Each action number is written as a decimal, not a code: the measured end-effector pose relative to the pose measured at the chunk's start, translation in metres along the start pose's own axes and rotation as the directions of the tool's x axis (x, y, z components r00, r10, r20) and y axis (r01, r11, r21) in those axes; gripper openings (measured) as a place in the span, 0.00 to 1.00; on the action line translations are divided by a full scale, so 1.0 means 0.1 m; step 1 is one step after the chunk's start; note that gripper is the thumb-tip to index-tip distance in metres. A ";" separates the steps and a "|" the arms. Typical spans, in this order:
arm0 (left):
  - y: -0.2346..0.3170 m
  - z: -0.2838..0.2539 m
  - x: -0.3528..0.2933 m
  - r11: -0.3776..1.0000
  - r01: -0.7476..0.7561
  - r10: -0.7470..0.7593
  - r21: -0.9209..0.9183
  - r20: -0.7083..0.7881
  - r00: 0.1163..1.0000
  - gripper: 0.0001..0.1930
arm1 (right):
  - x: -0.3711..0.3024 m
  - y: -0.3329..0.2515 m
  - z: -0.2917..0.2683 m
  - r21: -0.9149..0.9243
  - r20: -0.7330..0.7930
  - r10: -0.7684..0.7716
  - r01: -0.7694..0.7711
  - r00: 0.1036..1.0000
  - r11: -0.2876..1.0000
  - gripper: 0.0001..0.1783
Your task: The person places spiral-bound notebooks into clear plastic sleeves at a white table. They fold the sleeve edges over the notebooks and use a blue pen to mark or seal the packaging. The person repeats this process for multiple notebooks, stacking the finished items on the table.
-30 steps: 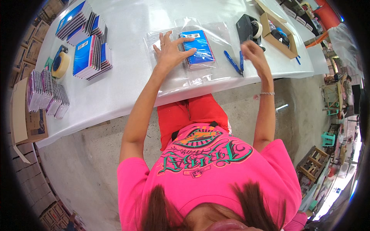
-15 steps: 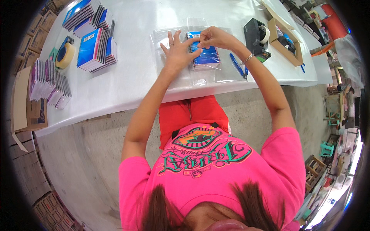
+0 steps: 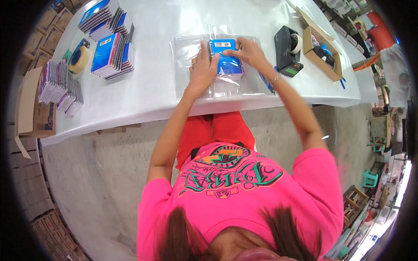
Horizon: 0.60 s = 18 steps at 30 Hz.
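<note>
A short stack of blue spiral notebooks [image 3: 230, 66] lies in front of me on a clear plastic sheet [image 3: 183, 82], with a white label on its top cover. My left hand [image 3: 203, 68] rests along the stack's left edge, fingers stretched out and its thumb by the cover. Over the right side is my right hand [image 3: 249, 53], its thumb on the blue cover and its fingers bent at the right edge. Blue-handled nippers [image 3: 267, 82] lie partly hidden beneath my right wrist.
Right of the sheet stand a black tape dispenser [image 3: 285, 54] and an open cardboard box [image 3: 331, 69] with small items. At left are piles of blue notebooks [image 3: 104, 54], purple notebooks [image 3: 54, 82], a yellowish tape roll [image 3: 81, 60] and a carton [image 3: 41, 117]. The white table's front edge [image 3: 165, 111] is near me.
My right hand has opened from a pinch above the cover and moved to the stack's right edge. My left hand's spread fingers have come together along the left edge.
</note>
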<state>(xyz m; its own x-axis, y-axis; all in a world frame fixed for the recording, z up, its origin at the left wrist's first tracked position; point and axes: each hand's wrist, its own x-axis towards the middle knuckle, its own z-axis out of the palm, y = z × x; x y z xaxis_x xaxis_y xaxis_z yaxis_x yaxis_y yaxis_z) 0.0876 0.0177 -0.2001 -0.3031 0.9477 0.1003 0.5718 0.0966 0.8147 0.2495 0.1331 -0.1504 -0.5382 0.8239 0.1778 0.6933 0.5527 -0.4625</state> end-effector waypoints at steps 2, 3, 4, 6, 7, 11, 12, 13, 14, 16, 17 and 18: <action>-0.03 -0.03 0.09 0.996 0.078 -0.077 -0.034 0.025 0.997 0.37 | -0.19 0.00 0.13 0.302 -0.197 0.134 -0.070 0.971 0.951 0.34; 0.00 -0.03 0.13 0.995 0.095 -0.094 -0.016 0.071 0.993 0.38 | -0.24 0.06 0.19 0.436 -0.150 0.193 -0.111 0.970 0.893 0.34; 0.03 -0.04 0.16 0.994 0.111 -0.110 0.004 0.114 0.987 0.39 | -0.28 0.12 0.28 0.562 -0.096 0.241 -0.147 0.966 0.814 0.33; 0.07 0.03 0.17 0.996 0.094 -0.094 0.003 0.014 0.995 0.37 | -0.34 0.13 0.41 0.676 -0.055 0.269 -0.162 0.962 0.719 0.31; 0.10 0.06 0.16 0.996 0.086 -0.086 0.003 -0.035 0.996 0.36 | -0.37 0.08 0.47 0.678 -0.075 0.258 -0.140 0.963 0.721 0.31; 0.53 -0.14 -0.22 0.644 -0.068 0.056 -0.762 -0.042 0.998 0.38 | -0.72 -0.35 0.06 0.898 -0.112 0.058 0.076 0.992 0.433 0.34; 0.61 -0.20 -0.28 0.640 -0.196 0.168 -0.743 -0.114 0.979 0.40 | -0.76 -0.44 -0.07 0.891 -0.168 0.007 0.149 0.986 0.429 0.35; 0.67 -0.25 -0.31 0.621 -0.319 0.281 -0.716 -0.177 0.943 0.42 | -0.80 -0.50 -0.16 0.879 -0.224 -0.040 0.220 0.974 0.424 0.37; 0.73 -0.30 -0.36 0.631 -0.320 0.295 -0.707 -0.163 0.941 0.42 | -0.82 -0.51 -0.20 0.863 -0.279 -0.086 0.289 0.956 0.414 0.38; 0.82 -0.40 -0.41 0.649 -0.333 0.331 -0.685 -0.140 0.933 0.42 | -0.80 -0.47 -0.18 0.796 -0.334 -0.157 0.367 0.929 0.481 0.42; 0.77 -0.38 -0.39 0.657 -0.328 0.324 -0.679 -0.139 0.936 0.43 | -0.77 -0.43 -0.14 0.759 -0.357 -0.193 0.404 0.914 0.511 0.44; 0.67 -0.33 -0.37 0.664 -0.327 0.318 -0.673 -0.142 0.938 0.43 | -0.74 -0.38 -0.05 0.770 -0.326 -0.189 0.376 0.926 0.515 0.44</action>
<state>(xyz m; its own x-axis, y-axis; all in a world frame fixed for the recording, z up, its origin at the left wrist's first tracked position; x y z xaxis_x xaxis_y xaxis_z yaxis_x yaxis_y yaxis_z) 0.1117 -0.0208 -0.1305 -0.2106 0.8760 0.4339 -0.0347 -0.4503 0.8922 0.2653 0.0522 -0.1422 -0.4730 0.6998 0.5354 -0.2143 0.4980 -0.8403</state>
